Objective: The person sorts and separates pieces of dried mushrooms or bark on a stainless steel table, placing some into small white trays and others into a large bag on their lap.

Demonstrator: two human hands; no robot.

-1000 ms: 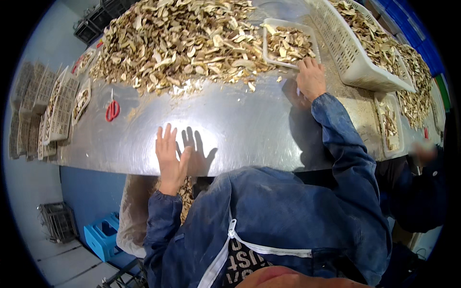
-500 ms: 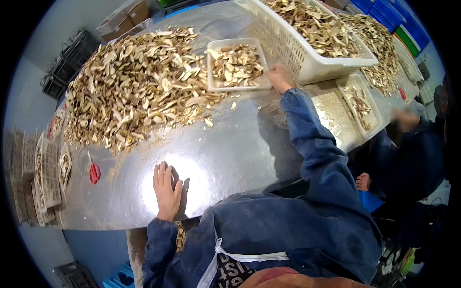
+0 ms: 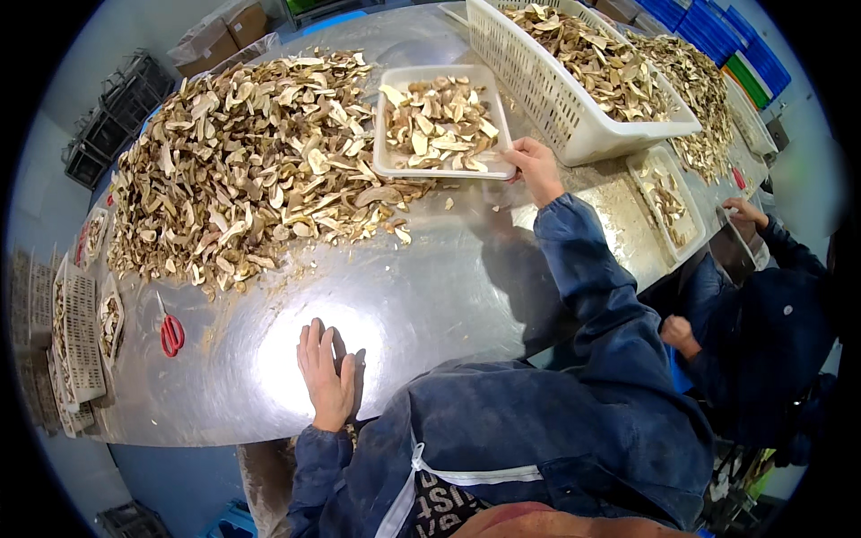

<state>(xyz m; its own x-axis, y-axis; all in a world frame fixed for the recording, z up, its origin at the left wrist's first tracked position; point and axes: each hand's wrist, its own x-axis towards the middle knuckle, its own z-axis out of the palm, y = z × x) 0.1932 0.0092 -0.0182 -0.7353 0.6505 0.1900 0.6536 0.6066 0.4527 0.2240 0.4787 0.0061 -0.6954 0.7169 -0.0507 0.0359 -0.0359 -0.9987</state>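
My right hand (image 3: 536, 169) grips the near right corner of a shallow white tray (image 3: 439, 171), thumb on the rim and fingers beneath. Dried mushroom slices (image 3: 439, 121) lie in that tray. My left hand (image 3: 325, 375) rests on the metal tabletop near its front edge, fingers stretched out and holding nothing. Beyond it, to the left, spreads a large heap of dried mushroom slices (image 3: 242, 170). Red-handled scissors (image 3: 171, 335) lie on the table left of my left hand.
A tall white slotted basket (image 3: 583, 134) full of slices stands right of the tray. Another shallow tray (image 3: 677, 251) sits by the right table edge, near a co-worker's hands (image 3: 682, 335). More baskets (image 3: 82, 327) line the left edge. A second heap (image 3: 695, 99) lies at far right.
My right hand has taken hold of the tray's corner, and the tray looks slightly raised and tilted. My left hand stays flat on the table. The co-worker's hand moved at the right.
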